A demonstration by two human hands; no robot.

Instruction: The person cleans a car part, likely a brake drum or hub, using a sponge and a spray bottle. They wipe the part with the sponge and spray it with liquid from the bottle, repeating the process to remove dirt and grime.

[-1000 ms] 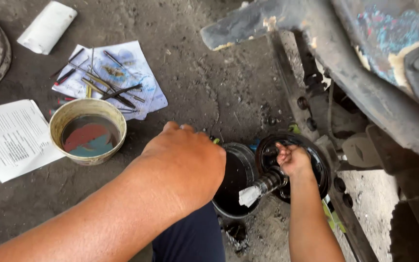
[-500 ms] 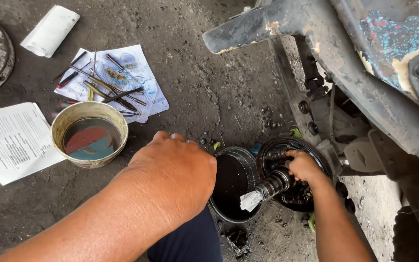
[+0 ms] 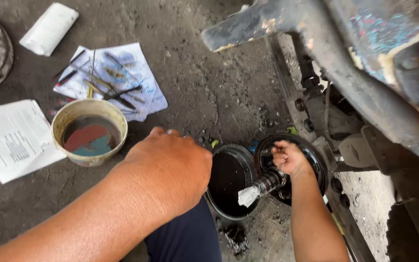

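My right hand [image 3: 287,157] reaches into a round black hub [image 3: 316,162] beside the vehicle's underside. Its fingers are closed at the base of a greasy dark shaft [image 3: 266,183] with a pale tip that sticks out of the hub. Just left of the hub, a round black pan [image 3: 229,177] of dark fluid stands on the ground. My left hand [image 3: 170,170] rests palm down on my knee in dark blue trousers [image 3: 185,240]. Its fingers are hidden behind the knuckles.
A tan bowl [image 3: 89,133] with red and teal liquid stands on the dirty concrete. Beside it lie printed sheets [image 3: 10,140], a paper with several thin tools [image 3: 115,80] and a white packet [image 3: 49,28]. A rusty frame beam [image 3: 316,43] hangs over the right side.
My right hand has shifted a little on the hub around the shaft's base. My left hand has stayed on the knee.
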